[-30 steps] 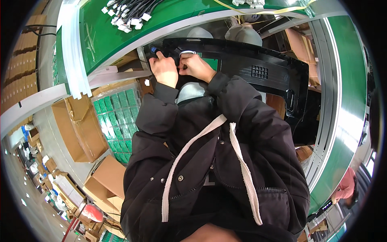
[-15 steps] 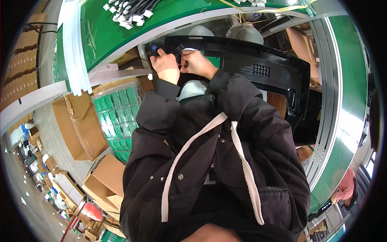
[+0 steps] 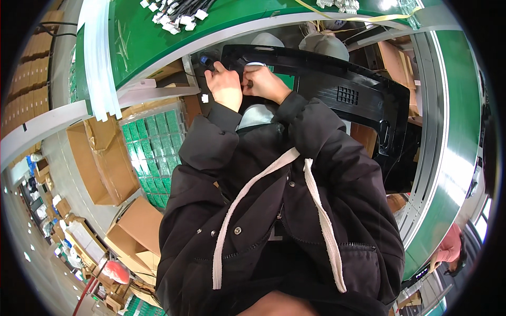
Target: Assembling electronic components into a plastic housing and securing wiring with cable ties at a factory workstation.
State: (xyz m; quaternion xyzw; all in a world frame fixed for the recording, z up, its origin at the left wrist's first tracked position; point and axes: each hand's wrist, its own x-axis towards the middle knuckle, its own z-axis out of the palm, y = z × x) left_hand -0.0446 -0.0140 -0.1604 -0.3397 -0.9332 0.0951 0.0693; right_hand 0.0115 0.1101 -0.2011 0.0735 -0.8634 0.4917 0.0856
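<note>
A large black plastic housing [image 3: 321, 79], with a square grille of holes, lies across my lap under the bench edge. Both hands work close together at its left end. My left hand [image 3: 224, 88] has its fingers curled downward over the dark end; what they grip is hidden. Just beyond it is a small blue-and-black piece [image 3: 206, 61]. My right hand [image 3: 265, 84] is closed in a pinch, with fingertips near the left one's; anything inside is too small to name. A white curved piece [image 3: 255, 64] shows above its knuckles, and a green circuit board [image 3: 288, 80] lies behind it.
The green bench [image 3: 153, 52] carries a bundle of black cables with white connectors [image 3: 182, 18]. White strips [image 3: 100, 68] hang over its edge. On the left are a tray of green boards [image 3: 153, 142] and open cardboard boxes [image 3: 100, 163]. Another person [image 3: 450, 245] is at far right.
The view has shifted slightly, moving the scene a little to the right. My left hand has drawn back a bit from the blue-and-black piece. My right hand keeps its pinch.
</note>
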